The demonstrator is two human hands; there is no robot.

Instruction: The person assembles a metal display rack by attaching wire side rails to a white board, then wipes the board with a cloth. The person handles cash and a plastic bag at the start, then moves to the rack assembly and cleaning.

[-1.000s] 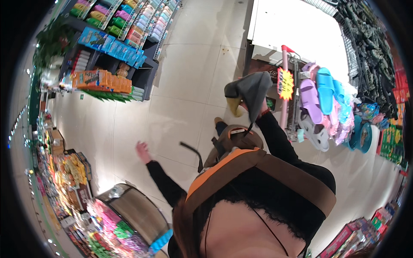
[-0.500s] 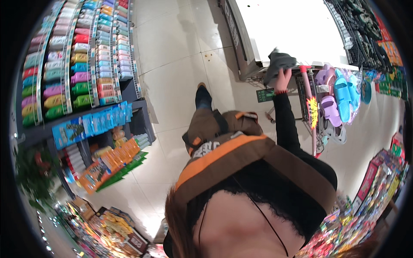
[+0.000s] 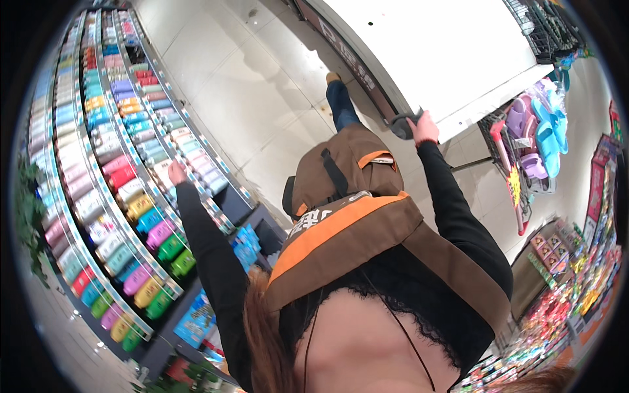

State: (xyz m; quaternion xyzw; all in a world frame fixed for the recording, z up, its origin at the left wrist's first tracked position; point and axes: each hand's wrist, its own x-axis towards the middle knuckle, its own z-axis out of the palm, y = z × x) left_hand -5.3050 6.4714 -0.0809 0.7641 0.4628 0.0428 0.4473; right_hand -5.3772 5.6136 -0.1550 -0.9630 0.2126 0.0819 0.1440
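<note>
My right hand (image 3: 426,126) is closed on a dark grey cloth (image 3: 401,126) at the near corner of a white-topped counter (image 3: 452,59). The cloth is bunched and hangs by the counter's edge. My left hand (image 3: 177,172) is out to the left, in front of shelves full of bottles (image 3: 139,204). Its fingers are too small and blurred to make out, and whether it touches a bottle is unclear. I wear a brown apron (image 3: 347,164) with orange trim.
Purple and blue slippers (image 3: 547,131) hang at the right by a pink-red cart handle (image 3: 504,157). Black wire baskets (image 3: 550,33) stand at the counter's far right. Colourful packaged goods (image 3: 557,308) fill the lower right, and a green plant (image 3: 29,196) is at the far left.
My left arm has come into view beside the bottle shelves. The view has turned, and my right hand, still gripping the cloth, is now lower along the counter edge.
</note>
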